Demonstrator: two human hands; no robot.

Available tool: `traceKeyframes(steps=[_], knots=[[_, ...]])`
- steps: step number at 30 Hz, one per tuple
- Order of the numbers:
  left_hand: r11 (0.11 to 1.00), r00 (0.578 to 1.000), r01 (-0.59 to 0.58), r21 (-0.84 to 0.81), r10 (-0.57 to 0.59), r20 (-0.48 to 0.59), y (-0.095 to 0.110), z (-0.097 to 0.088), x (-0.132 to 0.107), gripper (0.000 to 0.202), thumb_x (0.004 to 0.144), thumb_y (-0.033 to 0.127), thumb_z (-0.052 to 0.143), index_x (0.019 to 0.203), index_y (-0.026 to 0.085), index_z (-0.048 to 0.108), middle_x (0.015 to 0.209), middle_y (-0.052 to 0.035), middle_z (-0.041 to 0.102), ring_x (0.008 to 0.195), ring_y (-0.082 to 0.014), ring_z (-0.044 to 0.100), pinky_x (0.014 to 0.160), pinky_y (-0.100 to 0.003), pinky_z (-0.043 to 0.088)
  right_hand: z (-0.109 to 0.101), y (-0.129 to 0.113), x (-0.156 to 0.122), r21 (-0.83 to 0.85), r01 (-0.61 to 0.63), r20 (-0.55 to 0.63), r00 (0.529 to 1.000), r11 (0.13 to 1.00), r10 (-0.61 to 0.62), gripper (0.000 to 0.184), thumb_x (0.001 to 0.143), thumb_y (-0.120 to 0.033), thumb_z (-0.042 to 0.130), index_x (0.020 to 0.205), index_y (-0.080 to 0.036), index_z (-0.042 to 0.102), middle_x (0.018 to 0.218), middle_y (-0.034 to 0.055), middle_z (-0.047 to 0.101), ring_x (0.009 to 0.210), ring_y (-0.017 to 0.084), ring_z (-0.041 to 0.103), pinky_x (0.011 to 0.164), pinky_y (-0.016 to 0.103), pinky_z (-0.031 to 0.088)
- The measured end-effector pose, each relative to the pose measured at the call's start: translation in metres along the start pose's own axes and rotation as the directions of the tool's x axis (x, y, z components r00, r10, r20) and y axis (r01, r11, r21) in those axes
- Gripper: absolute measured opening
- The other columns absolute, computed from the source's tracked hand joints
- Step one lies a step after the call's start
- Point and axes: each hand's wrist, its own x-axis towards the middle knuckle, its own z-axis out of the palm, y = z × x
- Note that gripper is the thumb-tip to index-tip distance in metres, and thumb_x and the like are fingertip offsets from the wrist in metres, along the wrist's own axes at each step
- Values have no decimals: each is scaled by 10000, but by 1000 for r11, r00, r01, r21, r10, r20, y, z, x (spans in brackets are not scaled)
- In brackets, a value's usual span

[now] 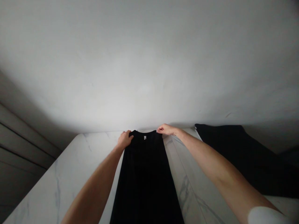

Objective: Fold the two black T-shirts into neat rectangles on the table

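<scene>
A long black garment (145, 177) with a scooped neckline lies spread on a white, grey-veined table (77, 174). A small white label (145, 137) shows inside its neck. My left hand (125, 139) grips the garment's left shoulder, with the thumb on top of the cloth. At the opposite shoulder, my right hand (165, 128) pinches the fabric between thumb and fingers. The lower part of the garment runs out of view at the bottom edge.
Another black cloth (235, 152) lies flat on the right side of the table, near my right forearm. A plain pale wall (149, 68) rises behind the far edge. Grooved panels (21, 149) stand at the left.
</scene>
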Motion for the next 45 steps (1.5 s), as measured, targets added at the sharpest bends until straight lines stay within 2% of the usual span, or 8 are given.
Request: traceKeyframes(steps=[6,15,20,25,31,37,41,45], knots=[[999,999,48,-8,-48,-8,-19,4,11,154,857,233,608,978,261,699,956,-61,716,973,-228,656,863,-307,466,0,11,5,-95,-51,-42,998,994,47,503,663,-659,715,682,-156,725,633,18,672,608,144,531,589,273,376],[995,995,96,-39,-98,-36,-10,0,32,89,839,268,656,763,223,672,866,-91,723,908,-256,668,816,-332,466,9,21,2,-229,-64,-102,994,971,42,428,727,-578,706,764,-154,747,734,46,726,674,162,587,619,267,418],[998,985,66,-8,-67,-159,16,0,-4,232,956,364,476,956,234,669,1096,-141,688,1061,-288,635,897,-378,446,9,19,-2,-285,-68,-128,991,956,32,305,786,-470,693,784,-171,753,771,59,747,682,170,608,611,265,412],[999,999,46,-9,-46,-1,40,4,-54,483,759,687,639,643,218,634,741,-133,677,879,-338,672,810,-397,471,10,12,-8,-334,-46,-134,991,941,1,256,838,-418,653,783,-190,755,823,62,762,741,181,632,674,266,420],[988,976,-83,128,55,212,48,-9,-66,98,823,277,606,793,200,660,960,-92,708,963,-240,660,801,-302,455,16,8,-9,-360,-65,-187,982,931,-3,220,826,-405,679,781,-201,745,827,46,758,753,179,641,656,255,409],[998,989,29,58,-37,144,47,-7,-71,397,818,366,652,1135,138,584,1128,-147,677,1083,-285,625,851,-323,445,20,13,-5,-295,-91,-242,970,951,18,194,772,-389,740,748,-197,724,790,26,744,711,153,620,641,243,411],[994,974,86,-66,-70,216,44,-6,-69,214,693,122,679,903,160,654,939,-87,709,992,-264,655,801,-302,450,22,16,-2,-201,-100,-267,963,974,44,222,724,-397,786,730,-191,704,754,24,727,702,153,611,640,246,426],[981,979,85,-174,-49,197,49,-8,-73,152,719,112,624,854,178,644,841,-37,690,880,-209,662,724,-272,462,19,19,-2,-56,-100,-242,967,993,83,252,746,-403,772,816,-169,709,762,32,727,689,145,620,636,243,456]])
